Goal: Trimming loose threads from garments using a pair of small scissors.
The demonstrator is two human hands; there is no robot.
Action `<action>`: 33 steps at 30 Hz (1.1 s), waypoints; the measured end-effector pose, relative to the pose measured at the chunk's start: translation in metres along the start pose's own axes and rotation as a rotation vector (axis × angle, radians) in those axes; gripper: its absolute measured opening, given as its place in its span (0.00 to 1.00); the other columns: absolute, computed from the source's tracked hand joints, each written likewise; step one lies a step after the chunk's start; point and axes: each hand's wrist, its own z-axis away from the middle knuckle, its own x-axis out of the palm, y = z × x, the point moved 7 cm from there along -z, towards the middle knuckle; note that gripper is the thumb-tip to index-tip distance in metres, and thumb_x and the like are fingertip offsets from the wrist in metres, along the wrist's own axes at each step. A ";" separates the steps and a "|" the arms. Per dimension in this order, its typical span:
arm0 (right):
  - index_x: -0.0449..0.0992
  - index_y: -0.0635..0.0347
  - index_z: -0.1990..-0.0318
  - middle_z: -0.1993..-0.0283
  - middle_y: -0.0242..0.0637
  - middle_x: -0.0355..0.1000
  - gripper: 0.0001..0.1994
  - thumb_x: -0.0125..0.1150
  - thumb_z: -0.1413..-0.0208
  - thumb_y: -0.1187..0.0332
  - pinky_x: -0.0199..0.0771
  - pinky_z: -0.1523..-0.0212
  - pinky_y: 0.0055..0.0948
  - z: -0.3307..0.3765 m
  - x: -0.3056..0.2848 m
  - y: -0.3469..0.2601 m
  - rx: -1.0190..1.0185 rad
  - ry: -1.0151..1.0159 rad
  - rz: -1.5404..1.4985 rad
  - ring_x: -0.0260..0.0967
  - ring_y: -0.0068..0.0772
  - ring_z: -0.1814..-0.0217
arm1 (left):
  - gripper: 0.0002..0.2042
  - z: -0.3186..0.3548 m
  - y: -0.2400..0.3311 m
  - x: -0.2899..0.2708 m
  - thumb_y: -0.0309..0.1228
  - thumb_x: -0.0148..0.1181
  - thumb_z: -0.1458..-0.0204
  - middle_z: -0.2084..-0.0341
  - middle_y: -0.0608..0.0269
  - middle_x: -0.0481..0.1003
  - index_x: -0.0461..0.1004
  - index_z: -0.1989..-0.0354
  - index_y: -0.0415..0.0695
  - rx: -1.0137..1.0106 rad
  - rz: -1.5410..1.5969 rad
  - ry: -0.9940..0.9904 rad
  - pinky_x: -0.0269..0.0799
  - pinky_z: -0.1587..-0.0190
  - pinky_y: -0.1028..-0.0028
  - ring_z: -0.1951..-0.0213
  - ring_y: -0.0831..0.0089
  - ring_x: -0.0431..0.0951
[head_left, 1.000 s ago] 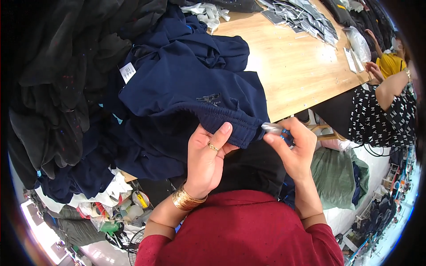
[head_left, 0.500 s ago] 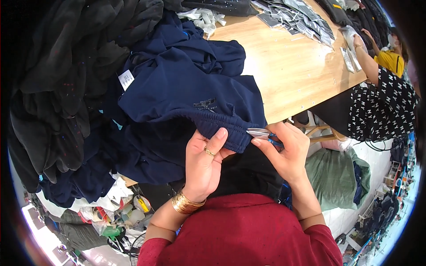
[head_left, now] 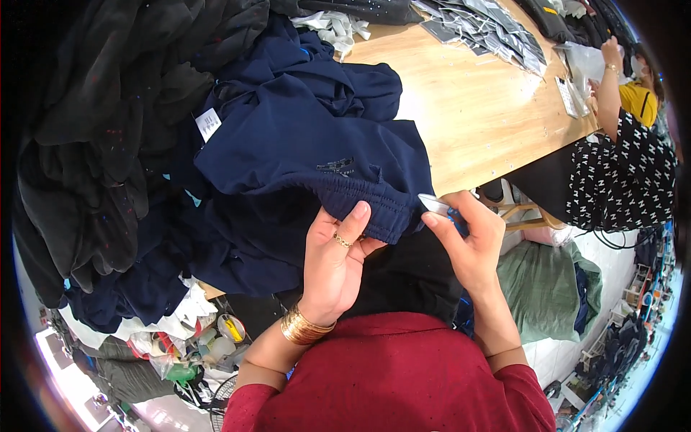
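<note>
The navy garment (head_left: 317, 137) is spread beyond the left hand (head_left: 337, 263), by which its waistband (head_left: 367, 204) is tightly pinched; blue-handled snips (head_left: 435, 206), blades apparently together, are gripped in the curled right hand (head_left: 471, 234).

Bright glare on the wooden tabletop (head_left: 479, 108), murky black cloth (head_left: 90, 151) at left, warped rim (corners black).

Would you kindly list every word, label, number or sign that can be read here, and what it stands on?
White tag on the navy garment: small marks, too small to read.
Navy garment, just above the gathered waistband: dark print with paler lettering, too blurred to read.
Black top of the person at right: repeated white letters, legible, wording not copied here.
White rectangular item on the table: marks too small to read.
</note>
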 end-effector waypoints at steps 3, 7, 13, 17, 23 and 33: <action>0.73 0.62 0.70 0.83 0.36 0.64 0.14 0.68 0.59 0.63 0.59 0.82 0.24 0.004 -0.001 0.008 0.052 0.002 -0.084 0.61 0.25 0.83 | 0.09 0.000 -0.002 0.000 0.29 0.51 0.44 0.62 0.61 0.73 0.67 0.57 0.42 -0.022 -0.009 -0.013 0.74 0.60 0.75 0.61 0.75 0.75; 0.73 0.61 0.71 0.83 0.35 0.64 0.14 0.68 0.58 0.62 0.60 0.82 0.25 0.006 0.002 -0.002 0.022 0.007 -0.071 0.61 0.27 0.83 | 0.08 0.000 -0.001 0.002 0.30 0.51 0.44 0.62 0.62 0.73 0.67 0.57 0.42 -0.016 -0.007 -0.032 0.74 0.59 0.75 0.61 0.75 0.75; 0.72 0.58 0.73 0.82 0.33 0.66 0.12 0.67 0.58 0.61 0.60 0.81 0.28 0.007 0.007 -0.014 -0.092 -0.022 0.077 0.62 0.32 0.83 | 0.08 0.001 0.000 0.003 0.30 0.51 0.44 0.63 0.62 0.74 0.67 0.58 0.42 0.002 -0.003 -0.037 0.74 0.58 0.75 0.61 0.75 0.75; 0.72 0.58 0.73 0.82 0.33 0.67 0.12 0.67 0.58 0.61 0.60 0.80 0.27 0.007 0.007 -0.014 -0.079 -0.039 0.081 0.63 0.32 0.82 | 0.08 0.002 0.000 0.003 0.30 0.50 0.43 0.63 0.62 0.74 0.68 0.58 0.42 0.004 -0.011 -0.049 0.73 0.58 0.75 0.61 0.75 0.75; 0.72 0.58 0.73 0.81 0.33 0.67 0.13 0.67 0.58 0.61 0.61 0.80 0.28 0.008 0.007 -0.015 -0.080 -0.047 0.124 0.63 0.32 0.82 | 0.08 0.002 -0.001 0.002 0.30 0.51 0.44 0.63 0.62 0.74 0.68 0.59 0.42 0.013 -0.014 -0.041 0.73 0.58 0.75 0.61 0.75 0.75; 0.72 0.58 0.74 0.81 0.32 0.67 0.12 0.67 0.58 0.61 0.61 0.80 0.28 0.008 0.003 -0.020 -0.131 -0.011 0.180 0.62 0.32 0.82 | 0.07 0.003 -0.002 0.003 0.29 0.52 0.45 0.63 0.61 0.74 0.68 0.59 0.41 0.031 -0.026 -0.040 0.74 0.58 0.75 0.61 0.75 0.76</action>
